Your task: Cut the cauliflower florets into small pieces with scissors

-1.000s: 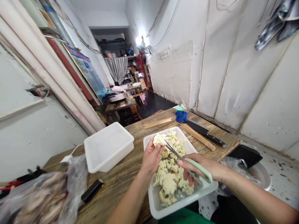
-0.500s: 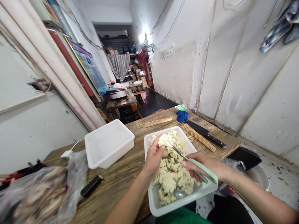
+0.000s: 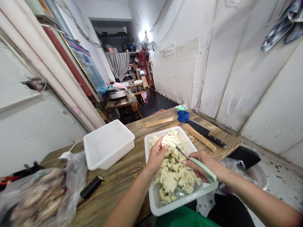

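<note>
My left hand is closed on a pale cauliflower piece, held above the far left part of a white plastic tray. In my right hand is a pair of scissors with light green handles. The blades point up and left, their tips at the cauliflower piece and partly hidden by it; the handles are squeezed close together. Below both hands, many cut cauliflower florets lie in the tray, which sits at the table's near edge.
On the wooden table are a white container, a black-handled object, a plastic bag of brownish food, bamboo skewers, a cleaver and a blue cloth. A bin stands right of the table.
The scissor handles have come together and the blades have closed at the cauliflower piece. My left hand still holds it in about the same place. The whole view has shifted slightly.
</note>
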### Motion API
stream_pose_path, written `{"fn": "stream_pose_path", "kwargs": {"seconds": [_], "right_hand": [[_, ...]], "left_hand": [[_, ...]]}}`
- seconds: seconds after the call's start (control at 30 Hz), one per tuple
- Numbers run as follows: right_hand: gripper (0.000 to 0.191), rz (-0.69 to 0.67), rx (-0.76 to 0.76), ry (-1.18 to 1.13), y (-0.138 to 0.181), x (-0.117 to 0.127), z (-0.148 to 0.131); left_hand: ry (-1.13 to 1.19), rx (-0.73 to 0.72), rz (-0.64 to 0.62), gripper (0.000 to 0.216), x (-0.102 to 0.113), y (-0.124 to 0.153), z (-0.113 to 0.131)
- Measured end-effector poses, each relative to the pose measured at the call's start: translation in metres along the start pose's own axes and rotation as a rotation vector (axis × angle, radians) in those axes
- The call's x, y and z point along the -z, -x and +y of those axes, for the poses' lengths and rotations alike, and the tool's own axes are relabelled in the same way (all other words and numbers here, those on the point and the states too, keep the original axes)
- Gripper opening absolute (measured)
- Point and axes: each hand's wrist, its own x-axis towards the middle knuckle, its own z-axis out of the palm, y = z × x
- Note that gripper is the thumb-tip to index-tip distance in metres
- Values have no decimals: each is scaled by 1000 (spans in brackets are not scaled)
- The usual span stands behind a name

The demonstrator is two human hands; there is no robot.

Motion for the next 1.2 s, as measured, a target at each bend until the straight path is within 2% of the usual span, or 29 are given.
{"fn": "stream_pose_path", "kwargs": {"seconds": [0.1, 0.2, 0.3, 0.43, 0.53, 0.67, 0.8, 1.03, 1.2], "right_hand": [[43, -92, 21, 15, 12, 14, -7], [44, -50, 35, -85, 16, 22, -11], [45, 99, 92, -247, -3, 14, -10], [55, 275, 192, -345, -38, -4, -11], [62, 277, 256, -493, -47, -11, -18], [62, 257, 282, -526, -43, -12, -24], [59, 268, 273, -513, -44, -11, -24], [53, 187, 193, -493, -52, -11, -23], [55, 195, 135, -496, -55, 5, -22]], "left_hand": [[79, 15, 67, 60, 4, -2, 0], [111, 28, 97, 63, 5, -1, 2], [95, 32, 7, 59, 0, 3, 5], [48, 28, -116, 53, -7, 9, 12], [45, 57, -160, 54, -7, 13, 15], [-10, 75, -165, 55, -4, 16, 19], [-121, 87, -108, 57, -8, 17, 25], [-116, 153, -14, 50, -13, 16, 24], [-81, 145, 225, 48, 6, 11, 25]]}}
